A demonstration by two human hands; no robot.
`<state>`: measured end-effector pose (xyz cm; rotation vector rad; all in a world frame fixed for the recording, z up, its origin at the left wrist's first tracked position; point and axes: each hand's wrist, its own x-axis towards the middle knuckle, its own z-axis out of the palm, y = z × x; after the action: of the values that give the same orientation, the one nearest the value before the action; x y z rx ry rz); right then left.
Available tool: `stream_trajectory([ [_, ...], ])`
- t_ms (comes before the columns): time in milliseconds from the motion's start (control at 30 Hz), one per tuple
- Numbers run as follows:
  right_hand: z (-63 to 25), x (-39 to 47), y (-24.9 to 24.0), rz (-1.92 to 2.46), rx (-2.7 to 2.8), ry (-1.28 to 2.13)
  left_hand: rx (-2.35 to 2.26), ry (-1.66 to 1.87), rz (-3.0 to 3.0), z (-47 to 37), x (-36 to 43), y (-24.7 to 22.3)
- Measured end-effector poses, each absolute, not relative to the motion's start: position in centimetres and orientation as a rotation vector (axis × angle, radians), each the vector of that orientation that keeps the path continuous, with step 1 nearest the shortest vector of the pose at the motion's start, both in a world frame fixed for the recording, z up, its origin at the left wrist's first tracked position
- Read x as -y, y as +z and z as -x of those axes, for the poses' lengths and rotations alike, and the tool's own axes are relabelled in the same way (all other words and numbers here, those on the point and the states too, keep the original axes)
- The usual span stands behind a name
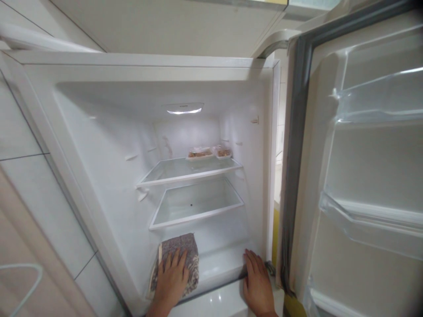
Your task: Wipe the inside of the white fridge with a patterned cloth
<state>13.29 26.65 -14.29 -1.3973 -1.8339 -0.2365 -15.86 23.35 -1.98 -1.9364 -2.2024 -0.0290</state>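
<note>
Folded cloth [193, 264] on the left of the fridge [148, 61] floor; long axis front to back, far end leaning slightly right. Left hand [172, 275] flat on it, fingers spread. Right hand [257, 281] well apart, palm down on the front edge, fingers close together. Cloth: brown-grey, pale swirls, roughly rectangular. Shelves [201, 200]: glass, white-trimmed.

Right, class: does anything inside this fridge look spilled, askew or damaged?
A faint brownish smear marks the white back wall above the clear, white-edged upper shelf; it could be a stain or reflection, and breaks an otherwise pale surface.
</note>
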Motion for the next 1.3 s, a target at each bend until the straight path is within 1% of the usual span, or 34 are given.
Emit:
stream_trajectory([
  [367,-13.4,-26.5,-14.3,1.405,1.856,-0.246,2.163,-0.111,2.127,9.5,-25.4,-1.6],
  [700,-13.3,-26.7,-14.7,1.379,1.828,-0.236,2.074,-0.306,2.282,5.0,-28.5,-4.3],
  [933,-13.4,-27.0,-15.1,1.317,1.817,-0.284,2.076,-0.343,2.435,0.7,-30.0,-3.4],
  [1100,-13.4,-27.1,-15.3,1.291,1.779,-0.291,2.045,-0.337,2.512,-0.8,-31.5,-3.5],
  [1300,-13.5,-26.8,-15.2,1.302,1.724,-0.275,2.037,-0.38,2.468,-1.7,-33.0,-4.3],
])
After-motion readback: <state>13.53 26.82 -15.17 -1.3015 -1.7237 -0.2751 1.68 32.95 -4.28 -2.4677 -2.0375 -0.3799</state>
